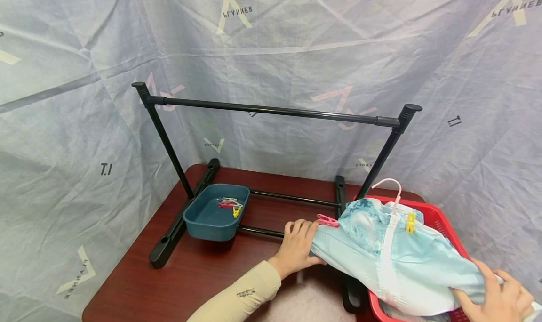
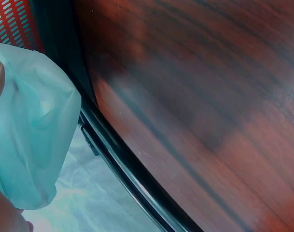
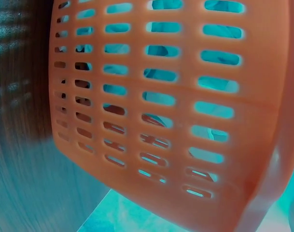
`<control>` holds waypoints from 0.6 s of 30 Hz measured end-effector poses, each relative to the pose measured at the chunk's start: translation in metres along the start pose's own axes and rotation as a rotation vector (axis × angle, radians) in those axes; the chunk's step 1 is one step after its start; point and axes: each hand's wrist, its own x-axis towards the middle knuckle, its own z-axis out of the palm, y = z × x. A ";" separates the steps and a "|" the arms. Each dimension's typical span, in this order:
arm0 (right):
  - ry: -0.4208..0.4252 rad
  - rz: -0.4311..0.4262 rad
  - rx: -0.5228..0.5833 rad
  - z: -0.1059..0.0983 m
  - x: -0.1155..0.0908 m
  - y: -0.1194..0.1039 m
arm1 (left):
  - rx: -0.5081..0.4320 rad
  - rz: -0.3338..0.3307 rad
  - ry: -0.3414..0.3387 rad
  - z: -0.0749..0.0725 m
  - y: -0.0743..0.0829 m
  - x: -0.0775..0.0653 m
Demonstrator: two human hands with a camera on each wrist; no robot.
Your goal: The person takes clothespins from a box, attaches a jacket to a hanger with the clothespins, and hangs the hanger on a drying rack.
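Observation:
A light blue garment (image 1: 423, 265) with a mottled blue upper part and a white strip down its middle lies across the red basket. From its neck sticks the pink hook of a hanger (image 1: 399, 190). A pink clothespin (image 1: 328, 220) sits at its left edge and a yellow clothespin (image 1: 410, 222) near its right shoulder. My left hand (image 1: 298, 246) grips the left edge, just by the pink clothespin. On the far right my right hand (image 1: 495, 298) pinches the other edge. The left wrist view shows a fold of the garment (image 2: 35, 125) between fingers and thumb.
The red basket (image 1: 440, 218) holds more cloth under the garment; its slotted wall (image 3: 185, 87) fills the right wrist view. A black rack (image 1: 271, 109) spans the brown table (image 1: 139, 275). Left of its middle, a blue bin (image 1: 211, 231) holds several clothespins (image 1: 228, 203).

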 end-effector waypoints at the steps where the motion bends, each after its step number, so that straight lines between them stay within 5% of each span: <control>1: -0.019 0.009 -0.001 -0.001 0.000 0.000 | 0.004 0.002 0.011 0.000 0.000 0.000; 6: -0.081 0.052 -0.024 -0.006 0.002 -0.002 | 0.027 0.008 0.057 0.000 0.000 0.001; 18: -0.152 0.074 -0.053 -0.007 0.004 0.000 | 0.051 -0.018 0.043 0.002 0.001 0.003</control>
